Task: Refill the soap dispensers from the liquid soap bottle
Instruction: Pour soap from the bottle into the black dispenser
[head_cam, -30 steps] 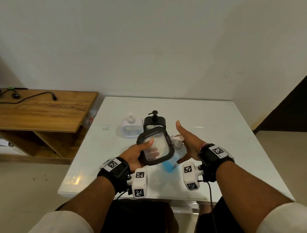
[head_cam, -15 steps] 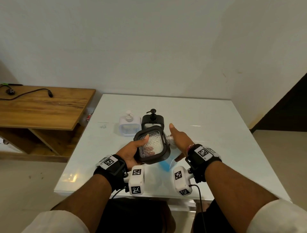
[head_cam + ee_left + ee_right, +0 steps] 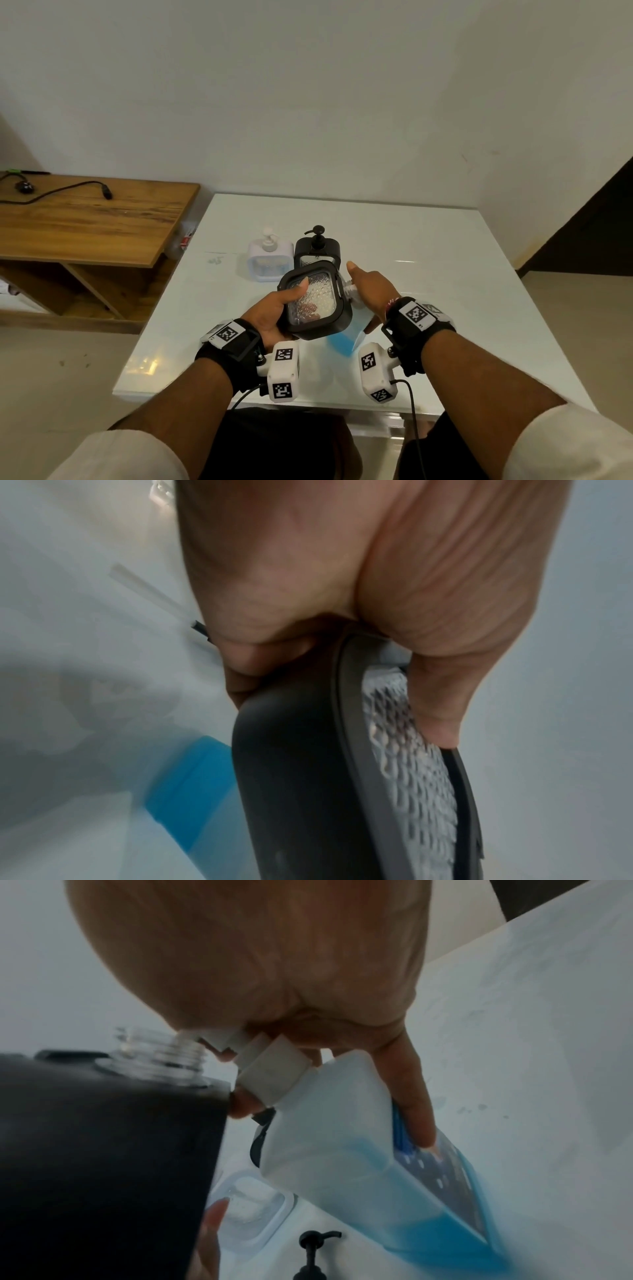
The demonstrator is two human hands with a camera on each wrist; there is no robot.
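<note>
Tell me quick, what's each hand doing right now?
Left hand: closed around the black dispenser, tilted off the table.
Right hand: closed on the soap bottle of blue liquid.

Soap bottle [image 3: 344,337] mostly hidden behind black dispenser [image 3: 317,301]; right hand [image 3: 371,287] fingers out of sight; wrist views blurred.

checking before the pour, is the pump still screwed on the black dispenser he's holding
No, the right wrist view shows the held black dispenser with its bare threaded neck open.

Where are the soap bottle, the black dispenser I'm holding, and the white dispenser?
soap bottle [image 3: 342,1131], right wrist view, pale upper body.
black dispenser [image 3: 317,298], head view, clear textured front.
white dispenser [image 3: 270,260], head view, front face.
</note>
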